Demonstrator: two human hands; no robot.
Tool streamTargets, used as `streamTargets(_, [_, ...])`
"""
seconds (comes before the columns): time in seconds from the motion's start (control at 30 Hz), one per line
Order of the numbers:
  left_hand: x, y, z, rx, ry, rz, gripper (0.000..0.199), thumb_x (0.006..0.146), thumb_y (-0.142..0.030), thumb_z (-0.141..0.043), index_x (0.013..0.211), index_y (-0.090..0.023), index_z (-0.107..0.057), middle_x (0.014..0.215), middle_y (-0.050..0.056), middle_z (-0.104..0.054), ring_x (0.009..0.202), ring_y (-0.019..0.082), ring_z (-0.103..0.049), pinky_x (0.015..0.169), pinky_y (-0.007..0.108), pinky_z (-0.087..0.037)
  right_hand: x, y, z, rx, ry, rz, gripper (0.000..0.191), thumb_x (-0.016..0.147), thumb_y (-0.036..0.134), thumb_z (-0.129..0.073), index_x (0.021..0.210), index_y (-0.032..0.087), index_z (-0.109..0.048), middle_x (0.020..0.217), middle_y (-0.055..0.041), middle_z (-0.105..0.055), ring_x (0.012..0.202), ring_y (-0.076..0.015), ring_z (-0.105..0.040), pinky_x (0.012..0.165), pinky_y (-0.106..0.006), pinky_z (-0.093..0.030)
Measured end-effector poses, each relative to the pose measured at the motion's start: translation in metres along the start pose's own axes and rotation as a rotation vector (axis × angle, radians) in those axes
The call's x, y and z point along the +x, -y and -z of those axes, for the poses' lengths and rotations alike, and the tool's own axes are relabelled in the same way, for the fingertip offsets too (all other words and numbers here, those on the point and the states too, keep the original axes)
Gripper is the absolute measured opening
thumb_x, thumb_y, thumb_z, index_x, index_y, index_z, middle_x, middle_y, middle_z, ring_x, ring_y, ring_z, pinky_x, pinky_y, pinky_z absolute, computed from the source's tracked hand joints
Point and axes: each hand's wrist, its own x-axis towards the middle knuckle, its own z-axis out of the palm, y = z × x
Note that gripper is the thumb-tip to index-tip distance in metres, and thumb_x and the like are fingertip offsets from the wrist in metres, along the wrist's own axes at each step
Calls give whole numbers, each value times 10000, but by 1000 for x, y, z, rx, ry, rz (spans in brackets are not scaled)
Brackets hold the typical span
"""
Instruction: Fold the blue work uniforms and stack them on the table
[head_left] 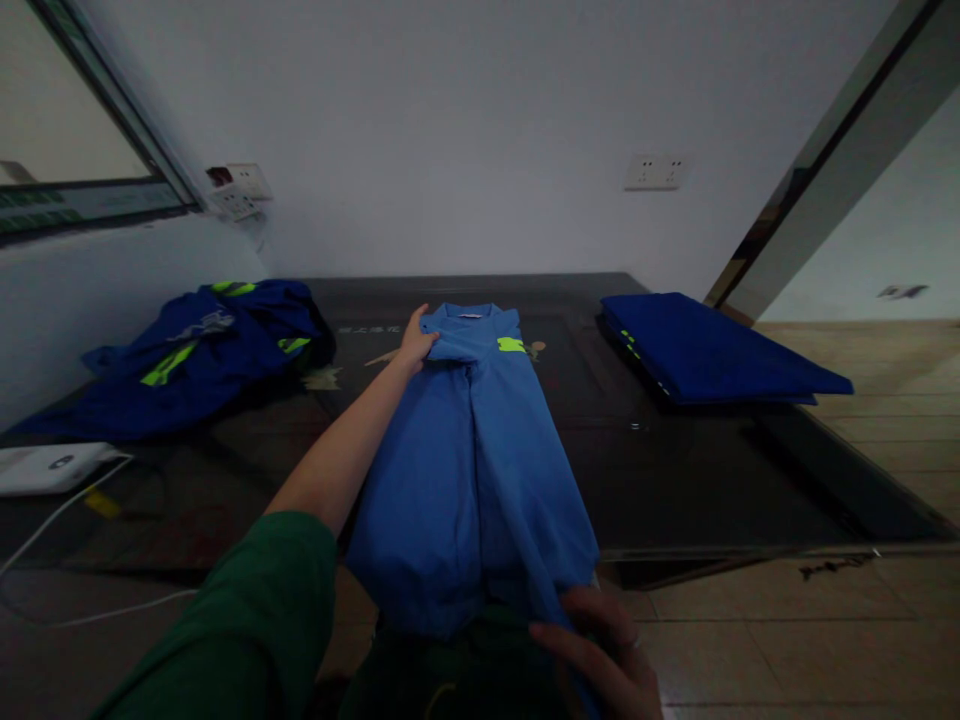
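A light blue garment [517, 430] with a yellow-green patch lies lengthwise on the dark table [652, 480], its collar towards the wall and its lower end hanging over the front edge. At its upper left corner, beside the collar, my left hand [417, 342] has its fingers closed on the cloth. Down at the lower right end, my right hand [607, 650] holds the garment's edge between thumb and fingers; a ring shows on one finger.
Crumpled dark blue clothing [195, 350] lies at the table's left, and folded dark blue clothing [720, 350] at the right. A white device [52, 468] with a cable sits at the left edge. Wall sockets [654, 172] are behind.
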Motion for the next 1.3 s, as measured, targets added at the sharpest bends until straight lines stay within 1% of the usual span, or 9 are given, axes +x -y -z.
streamTargets(0.23, [-4,15,10,0,59,90,335,712,-127,-629,1035,-117,-719,1000,83,-709,834,178,-643,812,285,-501,19,-5,5,5,-151,184,324,834,116,-546,1093,263,-672,1041,-78,-573,930,-173,-615,724,-235,-547])
streamTargets(0.43, [-9,23,15,65,59,98,350,731,-184,-658,1071,-123,-713,953,85,-717,753,171,-641,779,294,-496,0,-18,-31,-87,25,450,263,986,265,-390,993,219,-648,950,-36,-702,862,-141,-651,748,-211,-514])
streamTargets(0.7, [-11,13,28,295,69,60,231,754,-128,-588,926,-108,-741,984,128,-675,971,263,-605,903,375,-450,5,-26,-47,-118,431,405,347,877,251,-559,1223,241,-569,1264,-90,-623,1021,-201,-638,809,-286,-537])
streamTargets(0.8, [-23,2,30,477,-2,-179,259,813,-239,-587,1034,-178,-708,1277,122,-530,1243,303,-430,1045,453,-341,14,-22,-35,-55,412,495,370,865,222,-564,1235,225,-561,1290,-104,-608,1039,-200,-636,807,-291,-548])
streamTargets(0.9, [-39,-9,23,614,240,-563,355,836,-237,-556,1183,-218,-626,1328,86,-489,1259,257,-415,1076,437,-322,27,-19,-10,-13,295,497,350,857,126,-514,1188,213,-585,1164,-89,-673,1013,-177,-647,799,-265,-549])
streamTargets(0.97, [-48,-13,14,623,500,-719,454,801,-152,-555,1249,-218,-572,1289,72,-533,1215,222,-463,1063,384,-350,41,-19,8,10,217,411,370,840,65,-474,1156,209,-600,1083,-84,-687,974,-160,-654,784,-245,-546])
streamTargets(1.03, [-57,-14,4,667,573,-758,525,765,-80,-539,1273,-212,-545,1264,74,-554,1189,215,-488,1038,361,-375,62,-22,22,52,142,318,362,839,38,-457,1114,214,-615,1025,-77,-677,927,-145,-655,762,-231,-541])
streamTargets(1.17, [-68,-10,-9,778,368,-615,418,777,-69,-524,1180,-165,-575,1163,104,-585,1102,228,-543,947,339,-431,127,-40,19,140,122,265,262,879,79,-486,1044,217,-636,968,-68,-656,899,-148,-638,775,-258,-529])
streamTargets(1.3, [-71,-8,-12,780,305,-468,261,829,-141,-541,1085,-184,-576,1055,84,-635,946,214,-606,790,293,-463,215,-72,-28,118,266,200,212,865,86,-515,955,202,-668,919,-44,-680,862,-157,-630,788,-284,-504])
